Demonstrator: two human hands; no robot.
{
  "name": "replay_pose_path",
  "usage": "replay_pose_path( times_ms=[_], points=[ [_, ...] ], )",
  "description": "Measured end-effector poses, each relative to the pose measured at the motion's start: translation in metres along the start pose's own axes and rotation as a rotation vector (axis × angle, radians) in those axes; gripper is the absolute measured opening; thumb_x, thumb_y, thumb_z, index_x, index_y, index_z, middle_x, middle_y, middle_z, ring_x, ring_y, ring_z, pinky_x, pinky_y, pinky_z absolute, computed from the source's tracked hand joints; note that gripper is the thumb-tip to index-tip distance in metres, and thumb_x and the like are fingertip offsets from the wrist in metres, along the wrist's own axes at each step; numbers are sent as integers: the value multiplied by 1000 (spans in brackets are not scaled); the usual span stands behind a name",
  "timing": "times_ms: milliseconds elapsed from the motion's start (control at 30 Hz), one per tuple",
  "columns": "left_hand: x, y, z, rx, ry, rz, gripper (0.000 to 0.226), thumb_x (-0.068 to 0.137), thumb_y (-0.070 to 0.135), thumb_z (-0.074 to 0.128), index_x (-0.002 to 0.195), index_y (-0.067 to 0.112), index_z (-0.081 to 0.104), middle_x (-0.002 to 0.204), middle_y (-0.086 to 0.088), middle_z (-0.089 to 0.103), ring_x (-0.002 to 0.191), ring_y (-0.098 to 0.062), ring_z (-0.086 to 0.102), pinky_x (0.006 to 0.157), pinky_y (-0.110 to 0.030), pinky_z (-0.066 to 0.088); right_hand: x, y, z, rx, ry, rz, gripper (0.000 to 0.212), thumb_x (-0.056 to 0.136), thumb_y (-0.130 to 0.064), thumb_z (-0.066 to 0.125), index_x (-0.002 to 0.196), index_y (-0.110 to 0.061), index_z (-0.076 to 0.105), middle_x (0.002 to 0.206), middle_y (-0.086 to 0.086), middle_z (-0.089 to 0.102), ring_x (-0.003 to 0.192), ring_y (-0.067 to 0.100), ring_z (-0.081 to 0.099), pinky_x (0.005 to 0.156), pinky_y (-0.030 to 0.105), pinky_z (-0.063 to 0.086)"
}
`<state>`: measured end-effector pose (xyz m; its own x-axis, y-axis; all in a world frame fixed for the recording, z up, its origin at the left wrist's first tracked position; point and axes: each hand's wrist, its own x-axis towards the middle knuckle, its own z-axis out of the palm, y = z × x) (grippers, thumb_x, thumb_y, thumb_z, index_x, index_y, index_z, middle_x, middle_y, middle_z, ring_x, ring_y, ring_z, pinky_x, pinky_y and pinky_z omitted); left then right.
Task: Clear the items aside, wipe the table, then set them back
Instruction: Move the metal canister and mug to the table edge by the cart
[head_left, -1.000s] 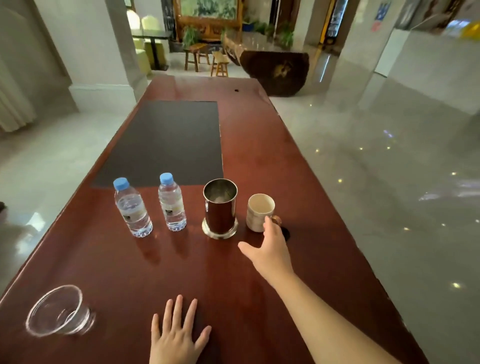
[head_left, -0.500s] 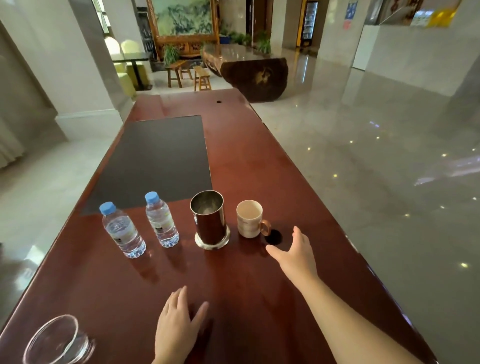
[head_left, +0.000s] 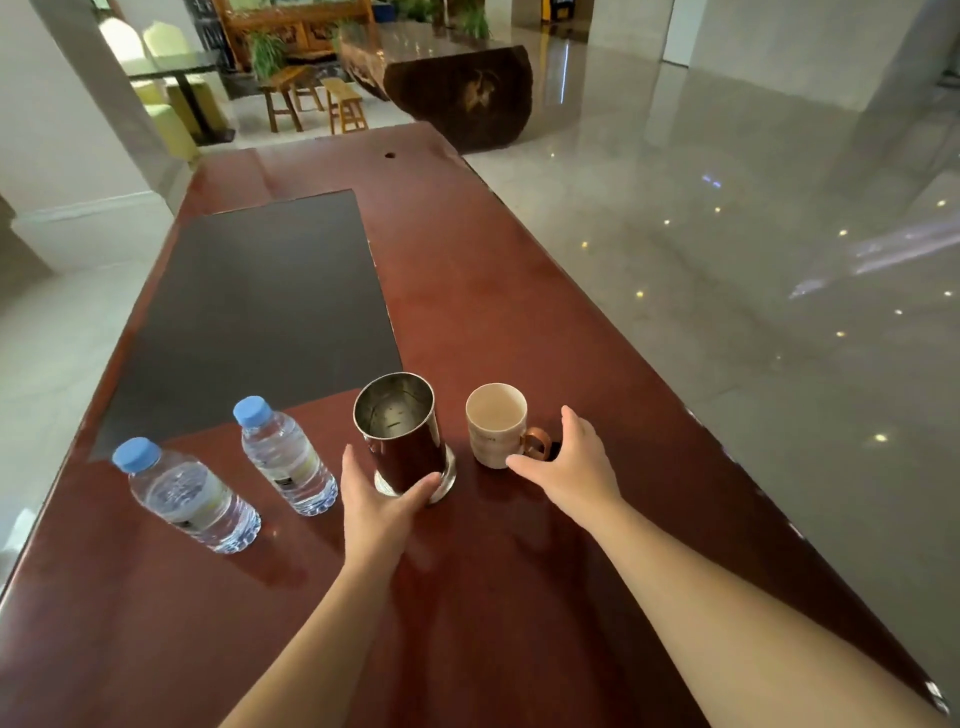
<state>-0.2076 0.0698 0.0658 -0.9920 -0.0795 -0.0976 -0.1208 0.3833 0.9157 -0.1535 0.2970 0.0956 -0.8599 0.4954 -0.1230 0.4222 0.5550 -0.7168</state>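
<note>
Clearing is only starting: left hand (head_left: 382, 506) spread around the metal canister (head_left: 402, 436), right hand (head_left: 569, 462) spread beside the mug (head_left: 493, 426); bottles unmoved, tabletop (head_left: 493, 291) unwiped.

No legible text: labels on water bottles (head_left: 283, 457) and print on mug (head_left: 493, 426) too blurred.

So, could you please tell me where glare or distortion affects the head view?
Head view: ceiling lights glint off the polished floor; the glossy table mirrors the metal canister; wide-angle bending tilts the water bottles outward; both hands stay sharp.
</note>
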Motion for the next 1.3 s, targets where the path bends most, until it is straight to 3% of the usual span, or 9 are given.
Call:
replay_pose_path(
  times_ms=[200,300,400,567,733,800,867,1000,1300],
  points=[
    [25,-2,13,-219,-38,84,121,51,34,90,150,21,23,149,-1,43,136,-14,43,115,-42,35,36,-5,16,-54,-92,-16,119,56,-65,75,151,-19,20,154,0,31,137,19,38,102,39,38],
    [29,-4,15,-263,-62,88,115,51,30,90,146,26,25,141,6,50,129,-7,49,110,-33,38,43,-6,22,-29,-123,-3,113,53,-64,75,147,-23,26,144,-3,42,121,17,52,94,37,46],
    [31,-5,16,-271,-50,86,108,49,34,91,137,40,28,129,19,53,119,9,51,102,-22,39,46,-5,27,27,-110,-19,87,52,-59,75,128,-31,44,120,-10,51,99,13,57,81,37,51],
    [38,-9,17,-260,-34,82,103,46,43,88,132,44,31,127,12,57,120,-6,55,106,-36,44,48,6,32,-42,-95,0,44,67,-29,63,111,-28,58,102,-8,62,90,16,60,69,33,49],
    [40,-10,18,-244,-20,102,92,50,41,89,122,59,35,128,14,56,118,-1,55,105,-35,45,49,17,35,65,-20,131,15,71,-32,63,80,-21,59,75,-5,66,65,16,61,53,29,45],
    [39,-9,19,-243,-17,106,89,51,39,89,116,66,34,124,18,56,115,3,55,102,-32,45,50,20,36,238,-41,215,23,65,-33,64,71,-12,56,70,2,68,63,20,65,56,34,53],
    [40,-8,19,-237,-14,104,88,52,39,89,114,68,34,118,26,57,111,6,56,100,-32,46,50,23,37,421,-109,274,21,60,-28,65,66,-9,59,75,11,70,71,24,69,74,42,61],
    [40,-8,18,-237,-8,104,88,53,36,90,116,65,35,121,21,57,113,2,56,103,-36,47,49,32,39,539,-166,263,21,58,-34,66,57,-14,62,58,-3,60,69,17,66,91,48,54],
    [36,-4,18,-189,5,91,86,55,38,89,112,69,32,120,22,57,113,-1,57,103,-42,48,40,29,36,396,-164,172,30,64,-40,56,54,-14,64,55,0,62,66,23,61,62,34,42]
  ],
)
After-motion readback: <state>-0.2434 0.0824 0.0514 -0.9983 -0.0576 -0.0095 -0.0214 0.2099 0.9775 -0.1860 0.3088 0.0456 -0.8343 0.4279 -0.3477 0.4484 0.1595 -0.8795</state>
